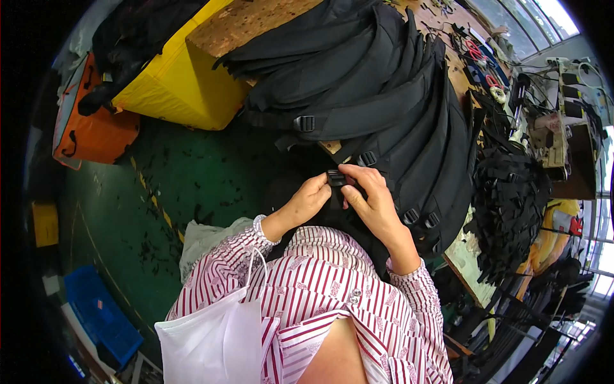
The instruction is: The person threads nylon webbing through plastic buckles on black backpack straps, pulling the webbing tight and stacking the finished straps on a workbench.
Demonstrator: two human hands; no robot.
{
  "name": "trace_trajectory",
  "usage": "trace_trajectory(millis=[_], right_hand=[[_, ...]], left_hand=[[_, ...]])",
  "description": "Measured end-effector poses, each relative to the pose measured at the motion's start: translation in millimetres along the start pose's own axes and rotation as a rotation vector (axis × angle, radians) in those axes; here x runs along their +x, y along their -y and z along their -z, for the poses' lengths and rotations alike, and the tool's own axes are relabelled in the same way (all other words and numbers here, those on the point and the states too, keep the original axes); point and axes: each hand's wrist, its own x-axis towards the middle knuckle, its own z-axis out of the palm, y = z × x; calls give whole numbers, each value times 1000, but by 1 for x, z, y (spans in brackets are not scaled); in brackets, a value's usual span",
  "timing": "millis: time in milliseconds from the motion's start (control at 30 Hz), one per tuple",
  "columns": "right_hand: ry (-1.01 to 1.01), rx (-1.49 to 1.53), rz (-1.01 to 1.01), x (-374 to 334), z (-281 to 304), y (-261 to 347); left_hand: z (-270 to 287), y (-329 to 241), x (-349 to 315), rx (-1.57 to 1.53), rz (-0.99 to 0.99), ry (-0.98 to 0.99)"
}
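Between my two hands is a black plastic strap buckle [336, 178], held up in front of my waist. My left hand [306, 201] pinches its left side between thumb and fingers. On its right side, my right hand [369, 196] grips with curled fingers and the thumb close to the buckle. A dark strap seems to hang below, but it blends into the black cloth behind. Just beyond my hands lies a fanned pile of black padded shoulder straps [358, 102]. Several of them carry the same kind of buckle, one [304, 123] at the left of the pile.
A wooden table [236, 29] bears the pile. To its left stand a yellow bin [185, 83] and an orange bag [96, 121]. Black webbing [511, 205] is heaped at right, near red-handled scissors [474, 51]. A blue crate [102, 313] rests on the green floor [153, 217], among black scraps.
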Motion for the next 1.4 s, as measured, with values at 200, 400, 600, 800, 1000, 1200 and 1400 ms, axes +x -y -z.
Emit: trace_trajectory(millis=[200, 400, 600, 800, 1000, 1200, 1400], right_hand=[[0, -24, -25, -2, -4, -3], [-27, -87, 15, 0, -2, 0], [-23, -207, 148, -1, -6, -2], [-44, -143, 148, 10, -2, -8], [19, -200, 55, 41, 3, -23], [49, -415, 64, 52, 7, -40], [100, -738, 176, 42, 12, -47]], left_hand=[[2, 0, -2, 112, 6, 61], [2, 0, -3, -397, 51, 153], [-2, -2, -7, -304, 83, 137], [8, -2, 0, -128, -3, -19], [15, -6, 14, 8, -17, -55], [26, -18, 34, 87, -60, -120], [45, -22, 50, 40, -121, -258]])
